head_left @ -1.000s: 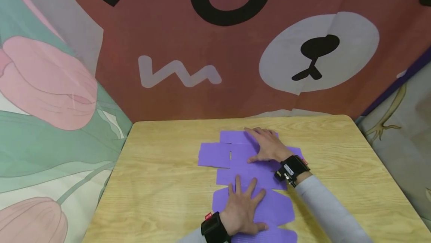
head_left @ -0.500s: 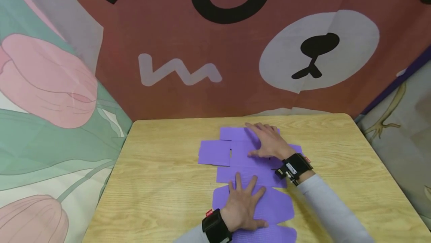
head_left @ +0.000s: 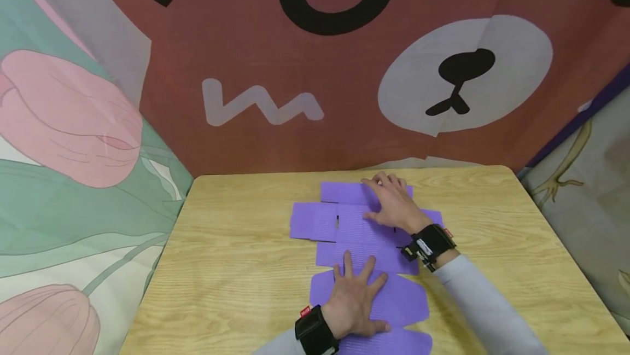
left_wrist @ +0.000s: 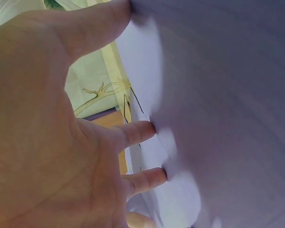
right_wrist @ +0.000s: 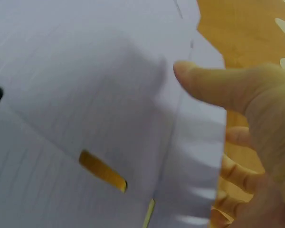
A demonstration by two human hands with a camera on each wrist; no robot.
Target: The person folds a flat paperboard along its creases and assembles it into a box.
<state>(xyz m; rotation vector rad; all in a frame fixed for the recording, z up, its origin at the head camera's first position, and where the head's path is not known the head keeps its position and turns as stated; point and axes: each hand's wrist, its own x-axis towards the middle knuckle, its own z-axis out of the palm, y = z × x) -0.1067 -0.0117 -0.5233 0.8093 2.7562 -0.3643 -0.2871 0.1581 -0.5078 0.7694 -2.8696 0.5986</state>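
A purple corrugated cardboard box (head_left: 361, 229), unfolded into panels with side flaps and slots, lies along the table. My left hand (head_left: 351, 306) presses on its near panel with fingers spread wide. In the left wrist view the fingertips (left_wrist: 159, 175) meet the purple surface. My right hand (head_left: 396, 204) is at the far flap (head_left: 342, 192), its fingers bent over the outer edge and its thumb on the near side. The right wrist view shows the thumb (right_wrist: 194, 80) by the crease and the other fingertips hidden behind the flap, which tilts up slightly.
The wooden table (head_left: 226, 251) extends on both sides of the cardboard. A brown curtain (head_left: 344, 147) with a bear print hangs behind its far edge. Side flaps (head_left: 315, 221) stick out left and right, and slots run along the creases.
The far flap has risen a little at its outer edge, and my right hand has shifted slightly away with it. My left hand stays in place on the near panel.
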